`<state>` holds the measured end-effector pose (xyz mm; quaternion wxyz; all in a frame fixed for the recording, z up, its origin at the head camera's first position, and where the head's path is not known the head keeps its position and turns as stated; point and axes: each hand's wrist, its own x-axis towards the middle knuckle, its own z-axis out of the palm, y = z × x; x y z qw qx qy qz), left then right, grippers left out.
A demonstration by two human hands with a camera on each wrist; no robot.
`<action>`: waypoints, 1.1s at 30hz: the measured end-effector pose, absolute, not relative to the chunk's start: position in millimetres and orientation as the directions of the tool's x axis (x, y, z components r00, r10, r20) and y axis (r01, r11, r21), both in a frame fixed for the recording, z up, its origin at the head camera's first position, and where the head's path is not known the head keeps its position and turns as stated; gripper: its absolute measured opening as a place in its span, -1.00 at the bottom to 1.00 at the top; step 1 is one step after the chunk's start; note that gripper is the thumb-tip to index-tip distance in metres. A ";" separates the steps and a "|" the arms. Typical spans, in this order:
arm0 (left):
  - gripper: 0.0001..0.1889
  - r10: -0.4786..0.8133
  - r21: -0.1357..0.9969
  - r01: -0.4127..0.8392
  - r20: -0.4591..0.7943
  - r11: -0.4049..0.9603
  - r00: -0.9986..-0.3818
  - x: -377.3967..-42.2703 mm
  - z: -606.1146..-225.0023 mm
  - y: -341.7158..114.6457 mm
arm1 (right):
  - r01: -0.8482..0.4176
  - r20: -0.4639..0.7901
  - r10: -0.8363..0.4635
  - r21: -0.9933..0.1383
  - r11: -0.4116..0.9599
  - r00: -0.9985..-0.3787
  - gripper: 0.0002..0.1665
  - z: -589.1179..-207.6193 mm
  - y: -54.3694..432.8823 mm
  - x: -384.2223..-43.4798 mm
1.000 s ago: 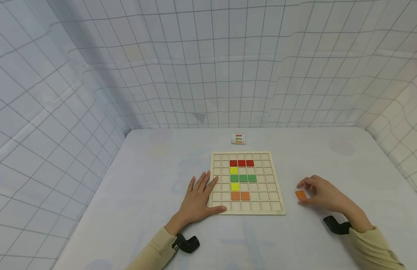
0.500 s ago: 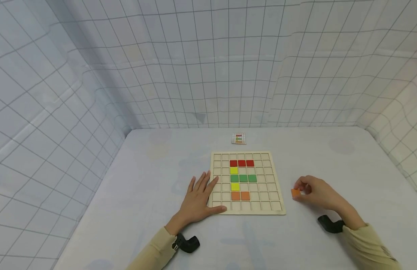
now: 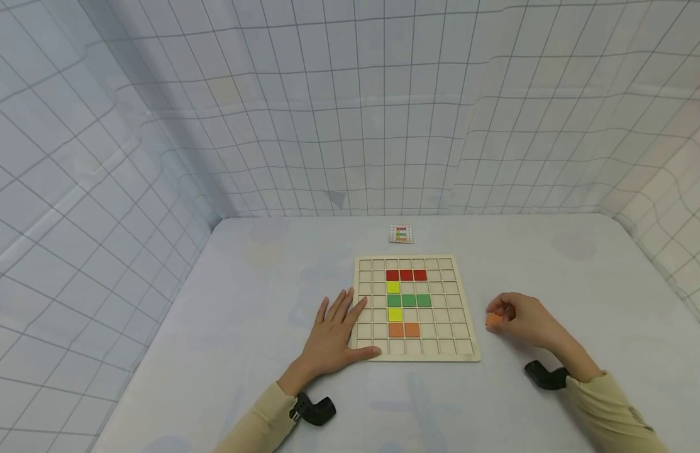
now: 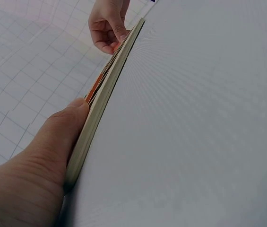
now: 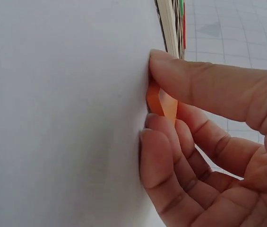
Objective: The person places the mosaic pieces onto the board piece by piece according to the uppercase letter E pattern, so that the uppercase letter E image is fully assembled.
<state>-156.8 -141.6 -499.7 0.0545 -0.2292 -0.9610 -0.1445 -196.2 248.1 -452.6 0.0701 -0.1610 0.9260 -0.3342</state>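
Note:
A cream grid board (image 3: pixel 446 330) lies flat on the table. Its cells hold three red tiles (image 3: pixel 406 275), two yellow tiles (image 3: pixel 395 314), three green tiles (image 3: pixel 409 301) and two orange tiles (image 3: pixel 396 329). My left hand (image 3: pixel 329 343) rests spread over the board's left edge, the thumb (image 4: pixel 60 130) lying along its near side. To the right of the board, my right hand (image 3: pixel 522 318) pinches a loose orange tile (image 3: pixel 494 319) between thumb and fingers. In the right wrist view this orange tile (image 5: pixel 161 100) stands tilted close to the table surface, partly covered by the thumb.
Behind the board lies a small printed card (image 3: pixel 401 234) with a coloured grid pattern. A white cloth with dark grid lines (image 3: pixel 350 113) surrounds the pale table (image 3: pixel 242 283) at the back and sides. Each wrist carries a black camera mount (image 3: pixel 544 375).
My right hand has moved left toward the board with the orange tile, and its fingers have closed in on the tile. My left hand stays put on the board.

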 end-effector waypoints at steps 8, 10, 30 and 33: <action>0.03 0.424 0.259 0.456 0.172 0.851 -0.889 -156.4 -499.6 -141.2 | -0.271 0.021 -0.344 -0.661 0.700 -0.939 -0.72 -457.4 247.7 -195.9; 0.03 0.428 0.262 0.461 0.174 0.848 -0.887 -156.3 -499.3 -141.0 | -0.272 0.032 -0.336 -0.661 0.699 -0.941 -0.73 -458.3 246.8 -194.3; 0.03 0.430 0.259 0.462 0.174 0.848 -0.886 -157.0 -499.2 -141.5 | -0.427 0.135 -0.540 -0.777 0.463 -0.831 -0.82 -456.9 176.8 -185.1; 0.03 0.430 0.251 0.462 0.171 0.851 -0.886 -156.9 -499.7 -141.8 | -0.424 0.108 -0.558 -0.769 0.477 -0.823 -0.85 -459.8 169.0 -186.1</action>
